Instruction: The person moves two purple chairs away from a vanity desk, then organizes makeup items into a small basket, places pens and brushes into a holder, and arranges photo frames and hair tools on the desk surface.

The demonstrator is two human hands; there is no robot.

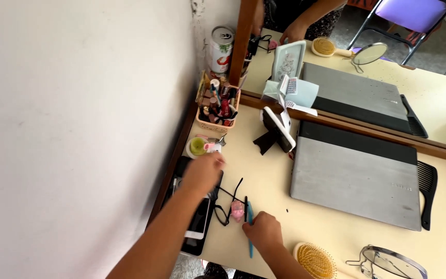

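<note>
A: How much room on that desk?

B: Not much on the L. Wall runs right along the desk's L edge, mirror closes off the back. Closed grey laptop fills the middle-R. Bare patch is betw. the laptop and the hands, plus a strip along the near edge.

A: Hands?

B: Left hand is out over the L edge, fingers curled down by a small pink-and-white thing; can't tell if it's got hold of it. Right hand is loosely closed at the near edge, on or over a thin teal stick, pen or comb handle, lying nearly straight toward me. Grip unclear.

A: What's betw. them?

B: Pink hair clip w/ black cords looped round it, touching the teal stick.

A: Count?

B: 1 laptop, 1 black comb at its R side, 1 round brush, 1 hand mirror, 2 phones stacked under the L forearm, 1 pink basket of cosmetics, 1 can.
</note>
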